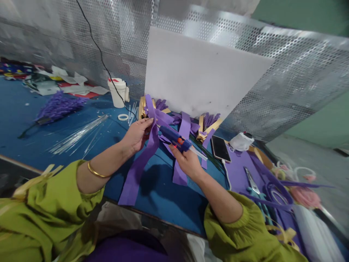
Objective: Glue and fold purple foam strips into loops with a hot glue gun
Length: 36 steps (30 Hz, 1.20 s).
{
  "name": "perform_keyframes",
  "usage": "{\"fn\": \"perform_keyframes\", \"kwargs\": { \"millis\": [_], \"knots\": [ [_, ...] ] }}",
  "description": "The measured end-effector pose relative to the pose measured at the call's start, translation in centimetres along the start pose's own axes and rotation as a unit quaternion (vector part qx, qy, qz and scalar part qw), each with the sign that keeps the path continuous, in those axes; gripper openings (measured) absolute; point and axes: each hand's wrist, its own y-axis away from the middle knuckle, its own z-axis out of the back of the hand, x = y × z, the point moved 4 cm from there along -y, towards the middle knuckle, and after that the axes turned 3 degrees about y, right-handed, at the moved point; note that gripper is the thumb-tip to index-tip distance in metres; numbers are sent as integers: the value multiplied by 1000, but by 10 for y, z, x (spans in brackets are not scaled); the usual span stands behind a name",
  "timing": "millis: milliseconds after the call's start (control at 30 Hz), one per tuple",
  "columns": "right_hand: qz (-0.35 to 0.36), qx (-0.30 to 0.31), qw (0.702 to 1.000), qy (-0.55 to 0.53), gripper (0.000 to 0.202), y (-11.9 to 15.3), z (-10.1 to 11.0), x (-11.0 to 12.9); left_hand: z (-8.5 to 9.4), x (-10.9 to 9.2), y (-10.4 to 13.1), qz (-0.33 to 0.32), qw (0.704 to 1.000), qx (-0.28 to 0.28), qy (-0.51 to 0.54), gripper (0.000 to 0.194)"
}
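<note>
Purple ribbon [147,151]: held above the middle of the counter [166,213], tail running down to the front edge, upper end rising near the flower bunches toward the back edge. Left hand [138,134]: thumb and fingers pinching the ribbon partway along. Right hand [185,160]: closed around a blue glue gun [171,134], a clear glue stick [198,153] jutting from its rear; small red light visible on the gun. Nozzle points at the ribbon just beside the left fingertips; contact cannot be told from where I stand.

Surroundings noted. Second purple strip [180,174] lies below the gun, reaching partway to the front edge. Gold-trimmed bunch of purple flowers [209,121] by the back edge, before a white board [201,69]. Phone [220,148], cable attached, to the right of the green stems [208,155]. Scissors [252,181] toward the right edge, on purple material. Left part of counter: white cup [118,94] near the back edge, loose clear strands [79,134], a larger purple flower bunch [58,105].
</note>
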Motion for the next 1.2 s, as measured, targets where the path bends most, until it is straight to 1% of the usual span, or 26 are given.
{"fn": "perform_keyframes", "kwargs": {
  "millis": [167, 400, 567, 767, 1200],
  "knots": [
    [1, 6, 1000, 3, 33, 0, 0, 1, -1, -1, 1, 4, 1000, -8, 4, 14],
    [9, -5, 1000, 14, 36, 0, 1, 2, -1, -1, 1, 2, 1000, -11, 7, 12],
    [10, 0, 1000, 8, 34, 0, 1, 2, 1, -1, 0, 4, 1000, -1, 2, 10],
    [-9, 14, 1000, 11, 33, 0, 0, 1, 3, -1, -3, 0, 1000, 9, -7, 10],
    [-7, 24, 1000, 2, 32, 0, -1, 2, 10, -1, -13, -13, 999, 26, -15, 5]
  ]
}}
